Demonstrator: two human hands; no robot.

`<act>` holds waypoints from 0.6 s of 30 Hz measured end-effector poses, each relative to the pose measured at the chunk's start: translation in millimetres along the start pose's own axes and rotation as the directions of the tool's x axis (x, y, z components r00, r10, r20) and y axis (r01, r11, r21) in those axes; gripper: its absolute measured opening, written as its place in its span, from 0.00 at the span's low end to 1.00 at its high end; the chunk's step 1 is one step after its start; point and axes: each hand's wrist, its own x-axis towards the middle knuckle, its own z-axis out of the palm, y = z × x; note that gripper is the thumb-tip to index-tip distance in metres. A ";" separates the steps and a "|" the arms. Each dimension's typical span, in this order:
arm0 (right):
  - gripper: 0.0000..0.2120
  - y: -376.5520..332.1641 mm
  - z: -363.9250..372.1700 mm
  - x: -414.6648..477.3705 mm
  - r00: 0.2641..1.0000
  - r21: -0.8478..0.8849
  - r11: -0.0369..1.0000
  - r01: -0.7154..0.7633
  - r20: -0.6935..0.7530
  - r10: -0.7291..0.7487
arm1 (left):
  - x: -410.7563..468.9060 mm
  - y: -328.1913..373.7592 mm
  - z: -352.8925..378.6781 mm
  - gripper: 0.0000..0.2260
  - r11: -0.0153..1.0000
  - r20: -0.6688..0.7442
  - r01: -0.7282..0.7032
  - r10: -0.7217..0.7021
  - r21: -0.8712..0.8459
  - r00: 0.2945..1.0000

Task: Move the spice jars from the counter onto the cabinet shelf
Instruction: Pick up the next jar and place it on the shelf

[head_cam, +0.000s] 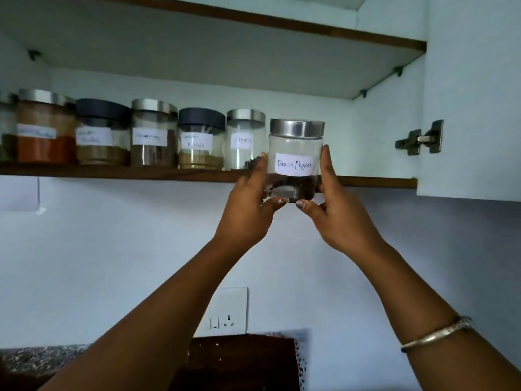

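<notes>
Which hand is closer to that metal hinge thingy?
Right. The right hand grips the Black Pepper jar on the side facing the hinge, which sits up and to its right. The left hand holds the jar's far side.

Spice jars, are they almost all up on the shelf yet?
Nearly, it seems. Done: a row of labelled glass jars stands on the brown-edged cabinet shelf. In hand: the left hand and right hand hold the steel-lidded clear Black Pepper jar at the shelf's front edge. Left: setting it down beside the row. The speckled counter strip in view shows no jars.
</notes>
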 end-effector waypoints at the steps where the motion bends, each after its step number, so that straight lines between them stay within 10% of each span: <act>1: 0.45 4.8 1.0 10.6 1.000 -0.004 1.000 0.019 -0.018 -0.019 | 9.4 -0.1 4.3 0.35 1.000 -0.025 -0.016 0.016 0.005 1.000; 18: 0.34 42.5 30.6 70.1 0.990 -0.176 0.978 0.114 -0.062 -0.126 | 48.2 -25.3 46.1 0.24 0.968 -0.248 -0.016 0.080 0.252 0.966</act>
